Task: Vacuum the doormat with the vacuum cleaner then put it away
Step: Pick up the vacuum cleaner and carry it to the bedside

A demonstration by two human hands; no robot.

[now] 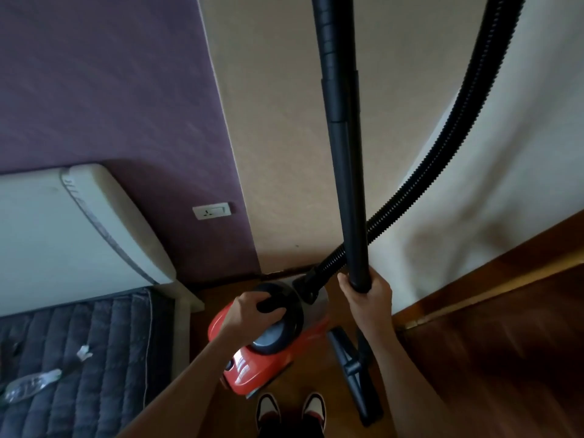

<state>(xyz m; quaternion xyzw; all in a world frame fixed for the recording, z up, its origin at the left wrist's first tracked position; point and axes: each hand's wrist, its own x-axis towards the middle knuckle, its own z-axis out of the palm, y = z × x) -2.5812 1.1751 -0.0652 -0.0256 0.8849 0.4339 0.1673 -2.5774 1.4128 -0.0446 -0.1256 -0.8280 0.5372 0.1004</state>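
Note:
A red canister vacuum cleaner [252,365] stands on end on the wooden floor near the wall corner. My left hand [249,311] grips its black carry handle on top. A black rigid wand [344,153] rises steeply past the camera, and my right hand [366,298] grips its lower end. The black ribbed hose [442,147] arcs from the canister up to the right. A black floor nozzle [354,371] lies on the floor below my right arm. No doormat is in view.
A bed with a white mattress [57,235] and grey quilt [79,358] fills the left. A wall socket [211,211] sits on the purple wall. A wooden door [505,327] is on the right. My shoes [290,409] stand just behind the canister.

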